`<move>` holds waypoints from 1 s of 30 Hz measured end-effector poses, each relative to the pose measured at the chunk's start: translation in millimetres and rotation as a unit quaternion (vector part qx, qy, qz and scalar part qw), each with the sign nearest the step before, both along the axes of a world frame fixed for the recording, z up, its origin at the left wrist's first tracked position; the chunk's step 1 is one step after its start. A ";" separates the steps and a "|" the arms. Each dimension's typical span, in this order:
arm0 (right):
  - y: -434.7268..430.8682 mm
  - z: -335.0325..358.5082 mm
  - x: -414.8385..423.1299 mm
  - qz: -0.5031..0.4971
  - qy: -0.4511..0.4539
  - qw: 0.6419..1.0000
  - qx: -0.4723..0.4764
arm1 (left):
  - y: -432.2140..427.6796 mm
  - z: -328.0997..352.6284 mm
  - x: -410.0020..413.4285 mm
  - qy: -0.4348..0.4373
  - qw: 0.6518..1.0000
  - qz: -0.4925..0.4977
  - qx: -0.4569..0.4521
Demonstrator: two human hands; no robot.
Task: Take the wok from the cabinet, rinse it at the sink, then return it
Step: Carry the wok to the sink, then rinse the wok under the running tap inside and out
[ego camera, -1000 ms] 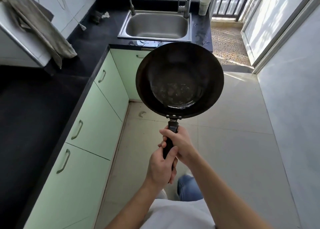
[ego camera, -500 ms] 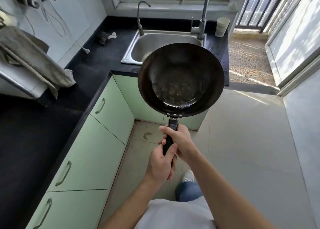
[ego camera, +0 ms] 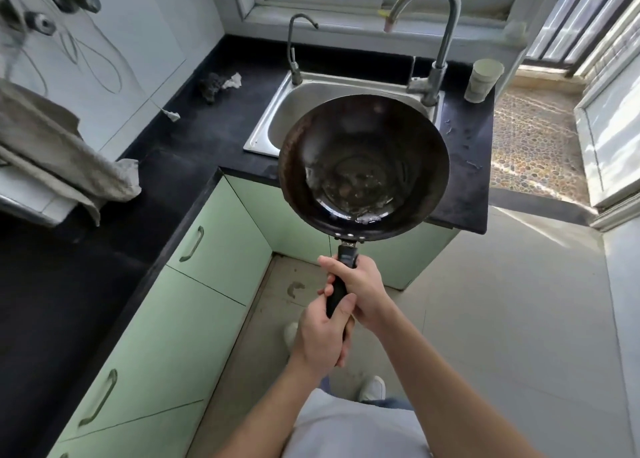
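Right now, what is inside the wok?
The wok holds only patchy residue and a shiny wet-looking film at its bottom, no food or utensil. It covers part of the sink behind.

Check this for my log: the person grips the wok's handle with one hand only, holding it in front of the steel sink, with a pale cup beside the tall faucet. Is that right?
Not quite. The head view shows both hands on the wok handle: the right hand nearer the bowl, the left hand behind it. The rest stands: the wok is held in front of the steel sink, and a pale cup stands beside the tall faucet.
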State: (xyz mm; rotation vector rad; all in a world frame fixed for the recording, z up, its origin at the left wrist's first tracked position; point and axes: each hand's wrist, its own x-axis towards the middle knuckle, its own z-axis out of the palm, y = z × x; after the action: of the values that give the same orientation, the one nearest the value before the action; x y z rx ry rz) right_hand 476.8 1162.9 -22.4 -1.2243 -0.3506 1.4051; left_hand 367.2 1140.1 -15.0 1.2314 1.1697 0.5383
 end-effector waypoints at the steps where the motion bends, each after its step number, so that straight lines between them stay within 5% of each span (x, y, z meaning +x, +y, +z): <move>1: 8.3 -1.8 2.6 0.002 0.001 1.000 -0.002 | 8.4 -2.6 2.8 0.000 1.000 0.002 -0.002; 19: 231.5 -19.8 39.6 -0.078 0.000 0.995 -0.065 | 248.0 -21.6 38.1 -0.004 0.997 -0.069 -0.040; 30: 286.9 -42.3 55.7 -0.112 0.008 0.988 -0.101 | 315.2 -36.9 51.4 0.014 0.989 -0.127 -0.075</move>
State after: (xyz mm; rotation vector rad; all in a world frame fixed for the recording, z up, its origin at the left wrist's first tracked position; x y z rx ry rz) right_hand 532.6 1449.9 -64.6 -1.3714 -0.0564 1.2766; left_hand 418.6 1455.3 -51.9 1.2379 1.0366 0.2394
